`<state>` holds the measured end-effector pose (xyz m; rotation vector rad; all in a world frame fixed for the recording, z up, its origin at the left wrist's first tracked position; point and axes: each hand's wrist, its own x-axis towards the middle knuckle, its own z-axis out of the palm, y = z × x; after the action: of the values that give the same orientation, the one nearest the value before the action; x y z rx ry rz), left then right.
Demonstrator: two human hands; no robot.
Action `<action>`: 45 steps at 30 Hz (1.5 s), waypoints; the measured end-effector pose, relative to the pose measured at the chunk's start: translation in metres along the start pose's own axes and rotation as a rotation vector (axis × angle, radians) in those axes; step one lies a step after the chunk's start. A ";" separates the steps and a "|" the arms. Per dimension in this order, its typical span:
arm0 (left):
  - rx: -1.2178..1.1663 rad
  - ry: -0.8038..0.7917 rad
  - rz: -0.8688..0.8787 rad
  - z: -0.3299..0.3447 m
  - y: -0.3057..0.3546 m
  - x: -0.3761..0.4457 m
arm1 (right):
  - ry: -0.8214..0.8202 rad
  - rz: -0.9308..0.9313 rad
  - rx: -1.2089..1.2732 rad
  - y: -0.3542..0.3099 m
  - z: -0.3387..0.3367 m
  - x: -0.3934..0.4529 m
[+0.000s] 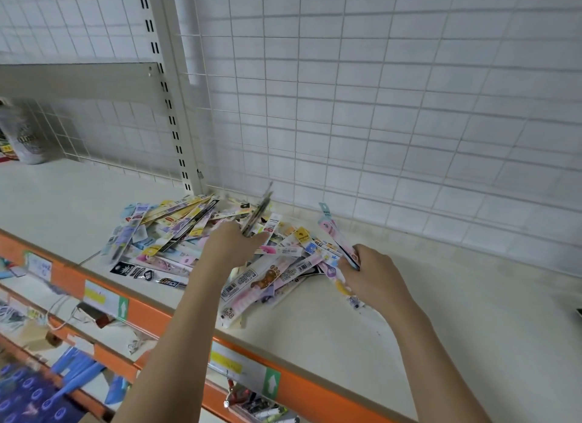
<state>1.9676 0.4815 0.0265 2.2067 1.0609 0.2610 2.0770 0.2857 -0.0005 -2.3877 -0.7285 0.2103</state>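
Observation:
A loose pile of long, narrow pen packets lies on the cream shelf against the wire grid back. My left hand is over the middle of the pile and grips a blurred packet that points up and away. My right hand is at the pile's right edge and holds a pink and blue packet by its lower half, its hang tab tilted up to the left.
An orange shelf lip with price labels runs along the front. Lower shelves at the bottom left hold more goods, among them blue packets. A white upright post stands behind the pile. A bag sits far left.

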 end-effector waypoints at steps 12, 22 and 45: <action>0.100 0.044 -0.070 0.021 0.003 0.007 | 0.023 -0.006 -0.055 0.004 0.000 -0.001; 0.128 0.025 -0.117 0.025 0.016 -0.002 | 0.004 -0.026 -0.091 0.004 0.002 -0.003; -0.244 -0.225 0.057 -0.015 -0.001 -0.041 | 0.009 -0.022 -0.094 -0.001 -0.003 -0.011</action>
<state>1.9330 0.4583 0.0415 1.9944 0.8005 0.1532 2.0686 0.2788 0.0018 -2.4666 -0.7764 0.1589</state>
